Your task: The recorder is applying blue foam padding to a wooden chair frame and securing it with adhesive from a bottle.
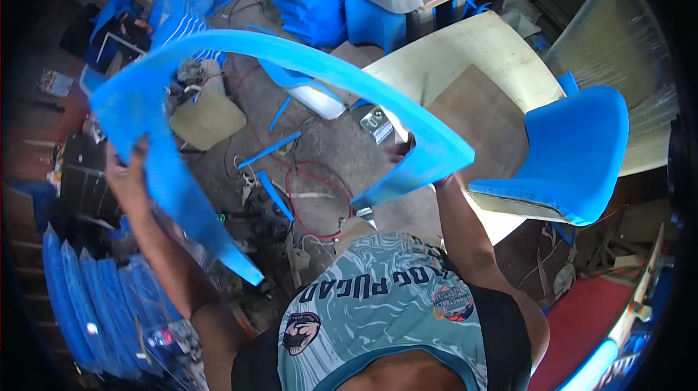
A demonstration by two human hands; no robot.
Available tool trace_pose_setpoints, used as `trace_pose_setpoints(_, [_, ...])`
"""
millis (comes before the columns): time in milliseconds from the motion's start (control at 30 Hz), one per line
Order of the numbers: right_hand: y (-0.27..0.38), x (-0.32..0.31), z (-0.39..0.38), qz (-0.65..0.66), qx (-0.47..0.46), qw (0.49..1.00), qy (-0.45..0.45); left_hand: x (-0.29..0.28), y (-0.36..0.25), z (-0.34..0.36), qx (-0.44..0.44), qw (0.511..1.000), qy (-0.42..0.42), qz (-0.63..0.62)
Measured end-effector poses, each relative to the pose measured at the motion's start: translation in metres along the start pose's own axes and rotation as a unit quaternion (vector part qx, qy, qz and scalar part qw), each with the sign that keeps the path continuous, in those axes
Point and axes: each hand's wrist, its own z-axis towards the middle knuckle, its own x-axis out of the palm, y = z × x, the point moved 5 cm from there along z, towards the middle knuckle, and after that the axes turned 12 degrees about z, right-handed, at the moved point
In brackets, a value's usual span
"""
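Fingers of my left hand [125,174] grasp the left side of a large, arch-shaped blue frame [291,56], their tips lying against its smooth surface. My right hand [449,181] holds the same frame by its right corner — most of those fingers are hidden behind it, so I cannot tell how tightly they curl. The frame is raised in front of me, above the cluttered grey floor [327,140], its bend on the far side and its two ends pointing back toward the near side. Just to the right sits a curved, padded blue seat piece [585,151], beside a flat brown board [480,111]. Narrow blue strips [275,196] lie on the floor under the arch, and a flat beige cushion [209,120] is farther left. Upright blue pads [91,304] in clear plastic stand at the near left — well apart from the frame.
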Motion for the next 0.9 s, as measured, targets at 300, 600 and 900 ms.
trace_pose_setpoints(300, [-0.034, -0.051, 0.025, 0.047, -0.232, 0.944, -0.230, 0.298, -0.024, -0.105, 0.151, 0.949, 0.259, -0.095])
trace_pose_setpoints(600, [0.090, -0.023, 0.081, -0.057, -0.442, 0.873, -0.197, 0.430, -0.149, -0.149, 0.237, 0.783, 0.434, -0.377])
trace_pose_setpoints(900, [0.162, -0.062, 0.080, -0.244, -0.644, 0.576, -0.442, 0.493, -0.219, -0.100, 0.288, 0.829, 0.326, -0.352])
